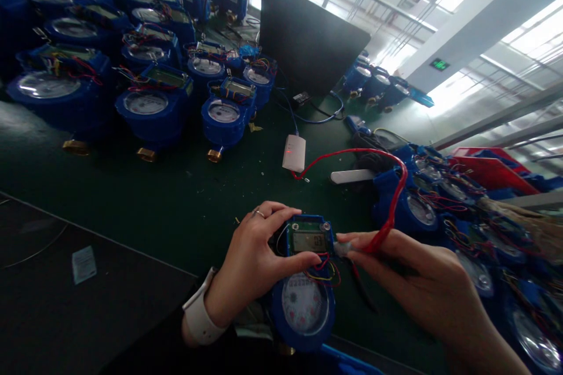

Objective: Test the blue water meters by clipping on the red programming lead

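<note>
A blue water meter (304,299) with a small LCD module on top and a round dial below lies at the near edge of the green table (176,199). My left hand (257,261) grips the meter's display module, thumb under the screen, a ring on one finger and a white band at the wrist. My right hand (422,278) pinches a plug on a red cable (398,199) and holds it against the module's right side. The cable loops back to a small white box (294,153) with a red light.
Several blue meters (149,105) stand in rows at the back left, and more lie piled at the right (444,199). A dark screen (308,41) stands at the back. A white flat tool (352,176) lies mid-table. A black mat with a paper slip (83,263) covers the near left.
</note>
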Tool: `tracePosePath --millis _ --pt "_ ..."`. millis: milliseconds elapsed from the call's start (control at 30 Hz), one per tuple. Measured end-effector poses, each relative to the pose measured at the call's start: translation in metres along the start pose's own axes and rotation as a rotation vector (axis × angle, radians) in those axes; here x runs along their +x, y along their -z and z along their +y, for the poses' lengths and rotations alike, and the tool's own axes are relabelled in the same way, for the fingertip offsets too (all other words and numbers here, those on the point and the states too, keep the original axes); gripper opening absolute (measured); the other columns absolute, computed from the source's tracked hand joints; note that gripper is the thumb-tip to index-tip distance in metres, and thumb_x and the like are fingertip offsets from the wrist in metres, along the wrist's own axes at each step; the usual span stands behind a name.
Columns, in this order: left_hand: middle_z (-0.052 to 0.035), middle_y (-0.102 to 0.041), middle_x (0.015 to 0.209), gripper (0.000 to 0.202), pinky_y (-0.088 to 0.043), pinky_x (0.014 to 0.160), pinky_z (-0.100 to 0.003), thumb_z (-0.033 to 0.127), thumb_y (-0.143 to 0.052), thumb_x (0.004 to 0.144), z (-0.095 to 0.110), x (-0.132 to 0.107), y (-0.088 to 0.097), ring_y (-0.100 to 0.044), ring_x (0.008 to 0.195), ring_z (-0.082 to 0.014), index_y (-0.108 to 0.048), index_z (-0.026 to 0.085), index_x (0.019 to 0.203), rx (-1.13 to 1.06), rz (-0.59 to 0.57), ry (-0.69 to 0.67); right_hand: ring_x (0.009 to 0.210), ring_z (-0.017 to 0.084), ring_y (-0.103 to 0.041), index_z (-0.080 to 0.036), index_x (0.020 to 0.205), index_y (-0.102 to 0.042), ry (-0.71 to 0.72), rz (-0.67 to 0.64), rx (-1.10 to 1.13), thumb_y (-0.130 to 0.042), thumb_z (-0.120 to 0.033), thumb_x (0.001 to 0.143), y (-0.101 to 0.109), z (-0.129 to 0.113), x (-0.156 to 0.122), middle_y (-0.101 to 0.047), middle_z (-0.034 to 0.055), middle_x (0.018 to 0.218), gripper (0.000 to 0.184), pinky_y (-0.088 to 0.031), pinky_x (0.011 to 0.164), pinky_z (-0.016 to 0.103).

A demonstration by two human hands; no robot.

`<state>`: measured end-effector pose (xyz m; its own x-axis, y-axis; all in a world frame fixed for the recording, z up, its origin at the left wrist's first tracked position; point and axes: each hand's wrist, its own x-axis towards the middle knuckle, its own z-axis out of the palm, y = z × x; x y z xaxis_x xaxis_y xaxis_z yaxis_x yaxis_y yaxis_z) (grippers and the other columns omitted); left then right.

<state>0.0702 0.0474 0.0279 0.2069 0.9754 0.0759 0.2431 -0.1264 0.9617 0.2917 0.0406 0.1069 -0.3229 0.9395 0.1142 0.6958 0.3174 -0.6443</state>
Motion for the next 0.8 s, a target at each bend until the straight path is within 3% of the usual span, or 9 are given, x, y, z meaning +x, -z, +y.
tracePosePath --millis 267,500,800 --pt "-0.0077 -0.067 0.115 0.054 -0.051 0.092 -0.044 0.042 -0.088 0.069 0.000 -0.001 0.000 -0.064 0.107 -0.0300 -0.069 0.022 0.116 -0.031 0.012 -0.014 0.069 0.024 -0.078 -0.027 0.089 -0.076 -0.034 -0.017 0.054 -0.072 -0.032 0.087 -0.002 0.003 0.003 -0.081 0.0022 0.089 0.007 -0.066 0.060 0.029" --pt "-0.0086 -0.066 0.114 0.058 -0.050 0.091 -0.046 0.041 -0.090 0.068 0.000 0.000 0.000 -0.063 0.105 -0.0308 -0.069 0.019 0.117 -0.020 0.002 -0.023 0.067 0.018 -0.077 -0.027 0.087 -0.075 -0.069 -0.064 0.100 -0.074 -0.026 0.084 0.001 0.002 0.007 -0.081 -0.0020 0.086 0.004 -0.063 0.058 0.020" --pt "-0.0096 -0.066 0.115 0.060 -0.050 0.092 -0.046 0.042 -0.090 0.068 0.002 0.000 0.001 -0.063 0.107 -0.0308 -0.068 0.017 0.118 -0.021 -0.003 -0.033 0.063 0.020 -0.075 -0.023 0.086 -0.075 -0.153 -0.153 0.119 -0.073 -0.036 0.085 0.002 0.005 0.015 -0.080 0.0015 0.081 0.013 -0.060 0.055 0.024"
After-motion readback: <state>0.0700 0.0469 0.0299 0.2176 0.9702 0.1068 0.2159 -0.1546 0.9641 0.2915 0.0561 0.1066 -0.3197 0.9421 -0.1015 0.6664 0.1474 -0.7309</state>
